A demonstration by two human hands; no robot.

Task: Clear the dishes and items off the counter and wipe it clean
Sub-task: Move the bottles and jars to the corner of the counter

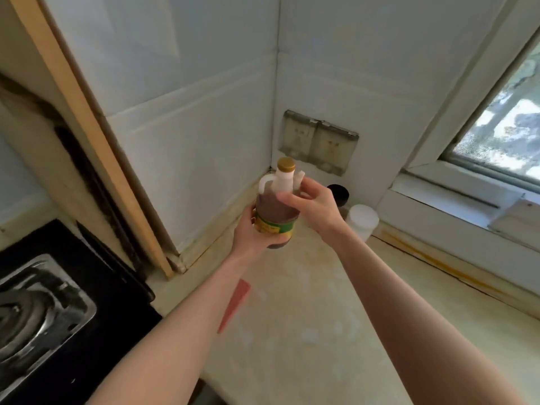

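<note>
"Two hands on one bottle, so where is it?"

"In a kitchen corner, over the pale counter. It stands upright between the hands, with dark sauce inside, a gold cap on a white neck and a green-and-yellow label round the belly. Whether its base touches the counter, I cannot tell."

"Who holds what?"

"The left hand wraps the lower body from the left, fingers curled round the label. The right hand grasps the shoulder below the neck, thumb in front and fingers reaching round the far side (their tips are hidden by the bottle)."

"Anything else on the surface?"

"Just behind the right hand, near the wall, is a dark-lidded jar. Beside it, toward the window, is a white-capped container. A red strip lies flat on the counter, partly under the left forearm. A black stove fills the left edge, and two covered sockets sit on the tiled wall above the corner."
</note>
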